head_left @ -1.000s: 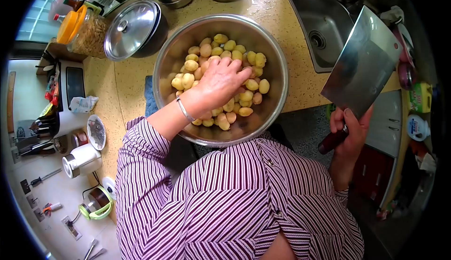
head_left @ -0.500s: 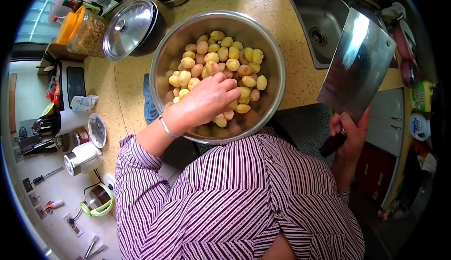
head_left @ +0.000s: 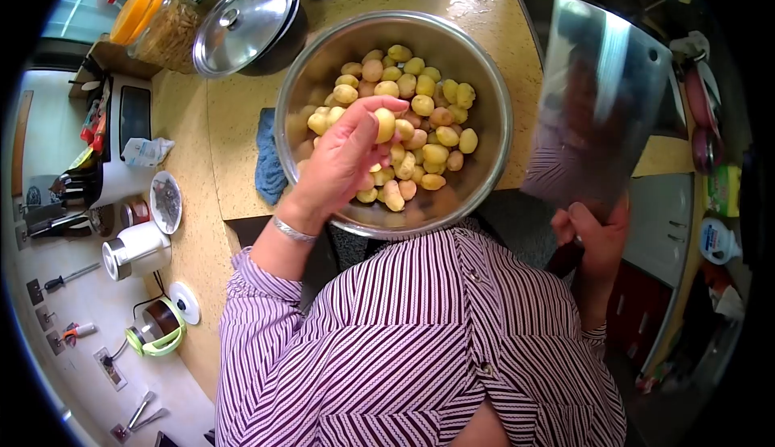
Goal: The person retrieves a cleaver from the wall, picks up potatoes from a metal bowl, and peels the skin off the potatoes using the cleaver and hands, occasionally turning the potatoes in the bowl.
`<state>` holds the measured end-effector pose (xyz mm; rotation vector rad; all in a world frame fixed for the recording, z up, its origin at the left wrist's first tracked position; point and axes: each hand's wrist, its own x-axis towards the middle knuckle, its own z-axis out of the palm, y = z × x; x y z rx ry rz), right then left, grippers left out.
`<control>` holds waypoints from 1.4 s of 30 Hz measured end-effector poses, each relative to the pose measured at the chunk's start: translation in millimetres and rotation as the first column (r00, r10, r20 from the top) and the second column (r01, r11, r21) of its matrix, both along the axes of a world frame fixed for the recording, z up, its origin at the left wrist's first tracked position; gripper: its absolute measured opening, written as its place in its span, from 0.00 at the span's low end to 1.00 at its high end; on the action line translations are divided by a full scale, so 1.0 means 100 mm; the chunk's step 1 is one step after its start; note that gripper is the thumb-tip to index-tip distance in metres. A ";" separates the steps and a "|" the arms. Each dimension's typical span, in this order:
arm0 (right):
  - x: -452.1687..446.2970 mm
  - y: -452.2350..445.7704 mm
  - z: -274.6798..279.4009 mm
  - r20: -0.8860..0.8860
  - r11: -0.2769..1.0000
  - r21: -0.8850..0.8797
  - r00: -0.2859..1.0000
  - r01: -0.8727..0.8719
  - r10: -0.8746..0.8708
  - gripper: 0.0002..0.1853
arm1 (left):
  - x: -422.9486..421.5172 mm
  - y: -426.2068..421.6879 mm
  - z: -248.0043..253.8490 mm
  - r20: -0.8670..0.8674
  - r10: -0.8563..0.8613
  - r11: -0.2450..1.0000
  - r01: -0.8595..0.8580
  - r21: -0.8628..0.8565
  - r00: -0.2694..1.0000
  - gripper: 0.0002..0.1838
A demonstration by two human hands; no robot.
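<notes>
Above a wide metal bowl (head_left: pixel 498 116), my left hand (head_left: pixel 339 160) grips a small yellow potato (head_left: pixel 384 125) between thumb and fingers. Many more small peeled-looking potatoes (head_left: pixel 434 153), yellow and pinkish, lie heaped in the bowl beneath it. My right hand (head_left: pixel 596 237) is wrapped around the dark handle of a cleaver (head_left: pixel 593 100). Its broad shiny blade points up and away from me, to the right of the bowl and in front of the sink. The fingers partly hide the handle.
A lidded pot (head_left: pixel 246 27) and a jar with an orange lid (head_left: pixel 165 35) stand behind the bowl to the left. A blue cloth (head_left: pixel 269 156) lies against the bowl's left side. Along the left are a white canister (head_left: pixel 137 249) and a glass kettle (head_left: pixel 157 326).
My left hand has risen from the heap with a potato and turned palm inward. The cleaver has tilted and its blade now faces me more broadly. The whole view has shifted slightly.
</notes>
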<state>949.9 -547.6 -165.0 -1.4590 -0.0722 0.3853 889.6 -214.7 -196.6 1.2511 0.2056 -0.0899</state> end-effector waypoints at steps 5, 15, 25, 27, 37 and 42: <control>0.04 0.48 0.34 0.092 0.947 -0.212 0.960 -0.241 0.265 0.22 | 0.14 -0.16 -0.09 0.004 0.108 0.931 -0.100 -0.352 0.994 0.26; -0.03 0.74 0.26 0.296 0.840 -0.304 0.793 -0.450 0.532 0.20 | 0.17 -0.35 0.00 -0.023 0.229 0.818 -0.205 -0.538 0.973 0.28; -0.07 0.80 0.28 0.333 0.822 -0.368 0.764 -0.435 0.553 0.17 | 0.15 -0.38 0.01 0.097 0.222 0.879 -0.156 -0.451 0.970 0.35; -0.08 0.82 0.27 0.315 0.826 -0.351 0.776 -0.440 0.547 0.17 | 0.13 -0.36 -0.07 0.110 0.213 0.945 -0.176 -0.275 0.971 0.36; -0.12 0.82 0.22 0.192 0.789 -0.342 0.784 -0.511 0.591 0.19 | 0.03 -0.48 0.02 0.167 0.204 0.942 -0.147 -0.302 0.965 0.32; -0.16 0.83 0.19 0.133 0.838 -0.245 0.839 -0.487 0.527 0.21 | -0.01 -0.44 0.02 0.103 0.176 0.941 -0.136 -0.310 0.979 0.23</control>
